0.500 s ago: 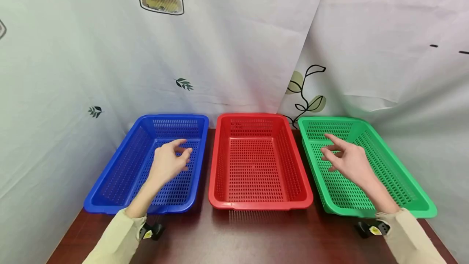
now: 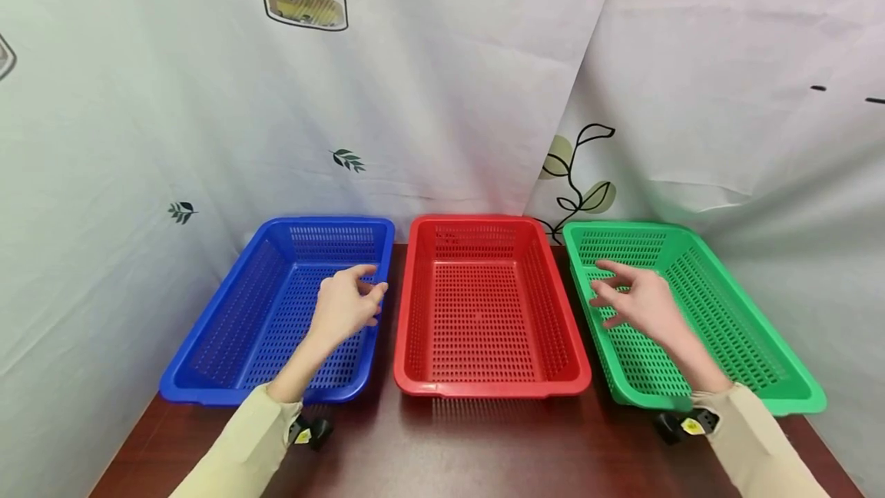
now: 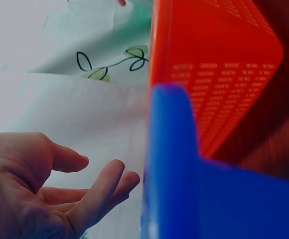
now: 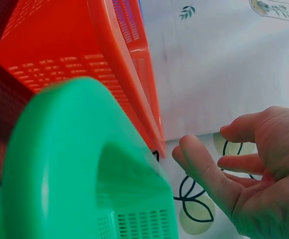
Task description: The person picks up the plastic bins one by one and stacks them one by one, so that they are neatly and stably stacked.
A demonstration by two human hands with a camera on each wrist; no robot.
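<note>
Over the right part of the blue basket hovers my left hand, its fingers loosely bent with nothing between them. My right hand hangs above the left part of the green basket, fingers relaxed and holding nothing. Between the two stands a red basket with a perforated floor; no object lies in it. In the left wrist view the thumb and fingers are apart. The right wrist view likewise shows a gap between thumb and fingers.
All three baskets stand side by side on a dark red-brown table. Behind them hangs a pale cloth printed with plants. Each wrist carries a small black camera, such as the left wrist camera.
Both hands have moved inward toward the red basket, the left one to the right and the right one to the left. The baskets stay where they were.
</note>
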